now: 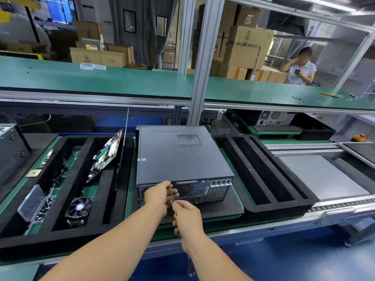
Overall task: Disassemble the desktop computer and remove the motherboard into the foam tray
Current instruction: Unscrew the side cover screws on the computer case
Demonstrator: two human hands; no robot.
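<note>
Early stage: computer (178,157) cover on, right hand (187,219) grips screwdriver (172,194), left hand (160,194) pinches its shaft; motherboard removal pending.

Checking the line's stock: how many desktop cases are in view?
3: one by the hands, one at the far left edge, one under the right shelf. Others may be hidden.

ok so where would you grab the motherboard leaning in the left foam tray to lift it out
Pinch the motherboard by its raised upper edge, coming from above. It stands tilted against the wall of the left foam tray, so that bare edge is free, while its face is crowded with connectors and slots.
</note>
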